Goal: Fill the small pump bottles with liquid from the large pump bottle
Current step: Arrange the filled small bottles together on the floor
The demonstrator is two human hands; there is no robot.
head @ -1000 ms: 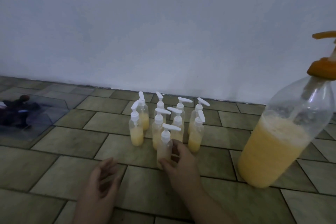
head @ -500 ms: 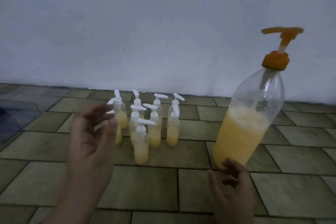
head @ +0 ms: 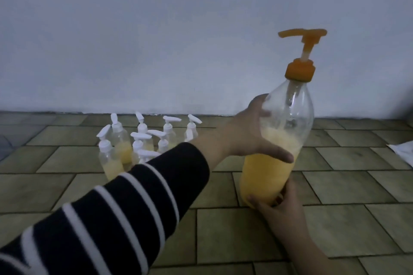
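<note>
A cluster of small clear plastic pump bottles [head: 143, 143] with white heads, each already partly filled with yellow liquid, is being left standing on the tiled floor [head: 67, 185]. Just right, the large clear orange-pumped bottle [head: 279, 140], roughly half full, is being grasped mid-body by the left hand [head: 252, 134] and clasped at its base by the right hand [head: 279, 207]; topping-up appears unfinished.

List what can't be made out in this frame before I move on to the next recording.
Head view only:
- Small bottles: the striped sleeve covers the front ones, so neither their count nor their fill levels can be made out.
- Large bottle: its base is behind the right hand; whether it rests on the floor is unclear.
- Left hand: its fingertips wrap behind the bottle.
- White item: cut off by the right edge.
</note>
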